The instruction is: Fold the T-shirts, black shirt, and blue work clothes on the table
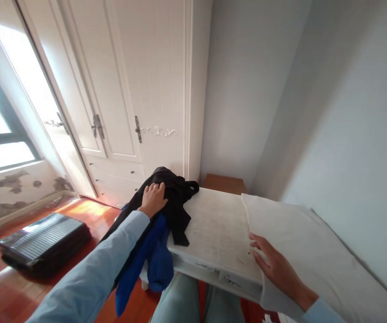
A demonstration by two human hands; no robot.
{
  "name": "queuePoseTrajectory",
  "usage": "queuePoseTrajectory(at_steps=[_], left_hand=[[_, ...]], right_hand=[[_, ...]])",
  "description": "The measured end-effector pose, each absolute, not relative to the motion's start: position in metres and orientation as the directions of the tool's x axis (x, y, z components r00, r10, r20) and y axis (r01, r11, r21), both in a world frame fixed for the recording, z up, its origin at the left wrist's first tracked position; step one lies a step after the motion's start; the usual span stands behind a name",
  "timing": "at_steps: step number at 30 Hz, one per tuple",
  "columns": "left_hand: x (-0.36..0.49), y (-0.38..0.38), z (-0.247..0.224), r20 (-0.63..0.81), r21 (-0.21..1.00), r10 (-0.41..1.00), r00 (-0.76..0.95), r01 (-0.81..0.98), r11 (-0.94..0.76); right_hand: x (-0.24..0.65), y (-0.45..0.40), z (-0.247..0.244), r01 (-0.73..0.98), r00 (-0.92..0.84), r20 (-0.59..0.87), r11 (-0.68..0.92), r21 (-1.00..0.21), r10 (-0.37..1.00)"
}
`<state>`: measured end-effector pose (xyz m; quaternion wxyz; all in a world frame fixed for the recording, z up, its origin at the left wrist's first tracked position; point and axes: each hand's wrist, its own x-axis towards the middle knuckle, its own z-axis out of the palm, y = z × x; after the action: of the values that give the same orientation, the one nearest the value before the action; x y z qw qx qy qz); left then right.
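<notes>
My left hand (153, 198) lies on a bundled black garment (176, 211) at the left end of the white table, thumb apart from the other fingers. Beneath the black garment, blue cloth (160, 264) hangs over the table's front edge. My right hand (274, 267) rests at the edge of a white cloth (291, 224) that covers the table's right part. Its fingers are stretched and slightly apart, touching the cloth's border. A bare, stained stretch of the white tabletop (217, 224) shows between both hands.
A white wardrobe (160, 80) with metal handles stands behind the table. On the red wooden floor at left lies a dark ribbed suitcase (41, 242). A brown wooden piece (225, 183) sits behind the table, near the grey wall (348, 112). My legs (183, 300) are under the front edge.
</notes>
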<state>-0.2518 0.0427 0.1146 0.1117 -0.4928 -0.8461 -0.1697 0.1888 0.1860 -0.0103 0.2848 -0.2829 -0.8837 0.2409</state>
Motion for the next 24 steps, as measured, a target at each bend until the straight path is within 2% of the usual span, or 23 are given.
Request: queuePoseTrajectory(at_steps=[2, 4, 8, 9, 11, 13, 14, 16, 20, 24], left_hand=[[-0.281, 0.029, 0.123, 0.243, 0.334, 0.768, -0.593, 0.794, 0.508], [-0.293, 0.021, 0.129, 0.202, 0.422, 0.762, -0.616, 0.756, 0.499], [-0.241, 0.018, 0.143, 0.294, 0.580, 0.727, -0.620, 0.721, 0.380], [-0.212, 0.019, 0.146, 0.367, 0.694, 0.728, -0.579, 0.692, 0.201], [-0.146, 0.024, 0.148, 0.469, 0.766, 0.790, -0.395, 0.627, -0.141], [-0.087, 0.029, 0.146, 0.478, 0.770, 0.873, -0.092, 0.523, -0.367], [-0.064, 0.030, 0.144, 0.472, 0.762, 0.879, 0.071, 0.469, -0.447], [-0.039, 0.029, 0.138, 0.475, 0.766, 0.863, 0.171, 0.402, -0.502], [-0.051, 0.010, 0.122, 0.419, 0.848, 0.908, 0.004, 0.357, -0.392], [-0.080, -0.012, 0.103, 0.348, 0.909, 0.898, -0.268, 0.332, -0.253]], right_hand=[[0.190, 0.160, -0.017, 0.303, -0.708, 0.296, 0.654, -0.693, 0.641], [0.190, 0.142, -0.020, 0.268, -0.719, 0.233, 0.571, -0.776, 0.654], [0.172, 0.122, -0.008, 0.160, -0.660, 0.164, 0.350, -0.923, 0.733], [0.161, 0.117, -0.001, 0.104, -0.638, 0.143, 0.268, -0.958, 0.757], [0.137, 0.105, 0.013, -0.043, -0.625, 0.063, 0.047, -0.998, 0.778], [0.111, 0.093, 0.025, -0.178, -0.683, -0.046, -0.226, -0.958, 0.729], [0.101, 0.088, 0.029, -0.219, -0.722, -0.087, -0.346, -0.912, 0.687], [0.090, 0.083, 0.033, -0.286, -0.767, -0.110, -0.490, -0.823, 0.632], [0.102, 0.093, 0.030, -0.409, -0.708, -0.123, -0.547, -0.730, 0.695], [0.115, 0.098, 0.022, -0.377, -0.693, -0.224, -0.610, -0.697, 0.685]])
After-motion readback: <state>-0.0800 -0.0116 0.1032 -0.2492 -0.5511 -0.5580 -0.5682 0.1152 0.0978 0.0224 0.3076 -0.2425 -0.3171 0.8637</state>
